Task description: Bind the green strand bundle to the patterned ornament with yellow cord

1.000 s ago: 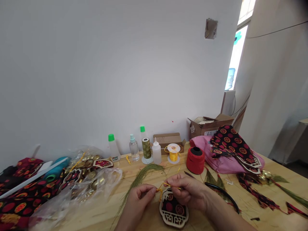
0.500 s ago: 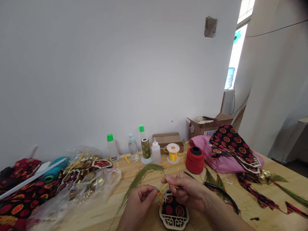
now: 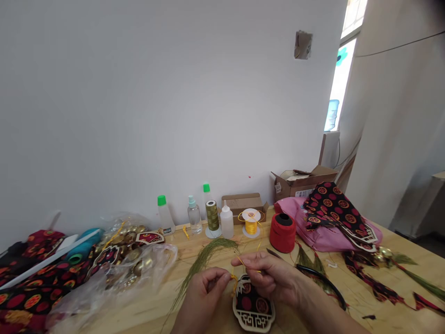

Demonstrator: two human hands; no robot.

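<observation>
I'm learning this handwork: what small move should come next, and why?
Perhaps ease the right hand gently away from the left hand to take up any slack: both pinch yellow cord near the top of the wood-framed fabric ornament, and the gap between them is small.

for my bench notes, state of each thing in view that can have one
Left hand: pinched on yellow cord
Right hand: pinched on yellow cord
Pendant: patterned face showing
Yellow spool: upright, cord wound on
Red cone: upright, wound
Olive spool: upright, wound
Nozzle bottle: upright
Clear bottle: upright, capped
Left green-capped bottle: upright, closed
Rear bottle: capped, mostly hidden
Teal spool: on its side
Clear plastic bag: crumpled
Large cardboard box: flaps open
</observation>
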